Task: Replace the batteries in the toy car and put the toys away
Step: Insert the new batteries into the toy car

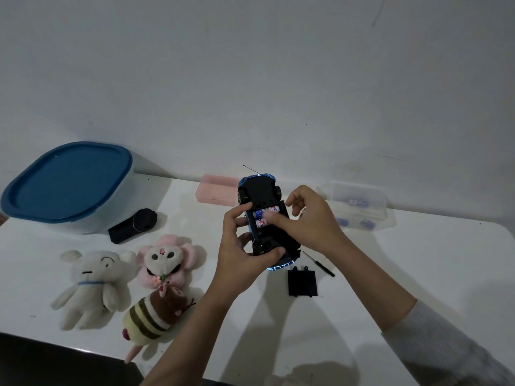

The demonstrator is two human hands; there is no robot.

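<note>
Head view: toy car (262, 215) upside down, held above surface (390, 274) mid-frame, battery bay open, batteries (264, 215) showing inside. Left hand (245, 246) wrapped around car's near end, gripping body. Right hand (309, 218) fingers curled, pressing on batteries; not clasping anything. Car likely light, rigid plastic, smooth shell; hold by sides, clear of wheels. Battery cover (303, 282) and screwdriver (319, 264) lie just beside. Plush toys (94, 285) left, lidded bin (69, 188) behind them.
</note>
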